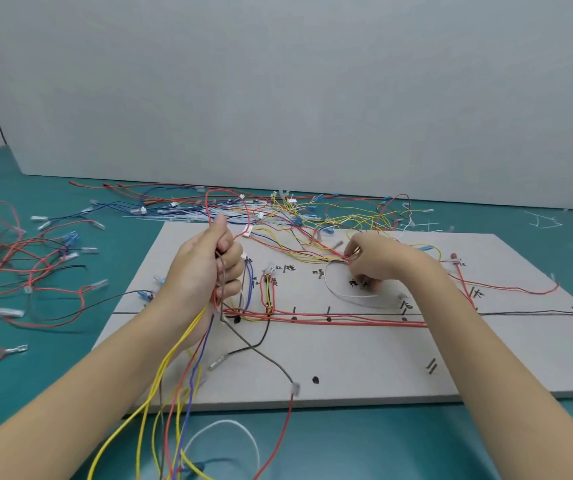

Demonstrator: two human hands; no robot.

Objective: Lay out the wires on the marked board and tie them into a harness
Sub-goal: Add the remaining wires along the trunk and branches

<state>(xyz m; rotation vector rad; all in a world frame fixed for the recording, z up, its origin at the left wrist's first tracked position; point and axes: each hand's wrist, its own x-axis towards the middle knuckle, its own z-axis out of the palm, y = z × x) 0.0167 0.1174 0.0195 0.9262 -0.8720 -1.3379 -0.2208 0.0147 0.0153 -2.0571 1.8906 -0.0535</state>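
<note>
At the near edge of the green work mat (70, 393), yellow, red, blue and brown wires (174, 393) trail off the marked board (364, 368) toward the camera, beside a loop of white wire (222, 431). A brown wire ending in a clear connector (294, 389) crosses the board's front, near a black dot (315, 380). The left hand (205, 271), raised above the board's left side, is fisted around a bundle of those wires, with a red loop (226, 206) standing above the thumb. Red and yellow wires (330, 320) lie along the black guide line (520, 312) drawn across the board. The right hand (378, 259) sits low over the board's middle, its curled fingertips pinching red and yellow strands just above a white wire loop (344, 292); handwritten labels surround it. Beyond the board, loose wires with blue and white terminals (278, 209) lie heaped on the mat before a pale wall (278, 81). More red and black wires (18, 265) sprawl far left.
</note>
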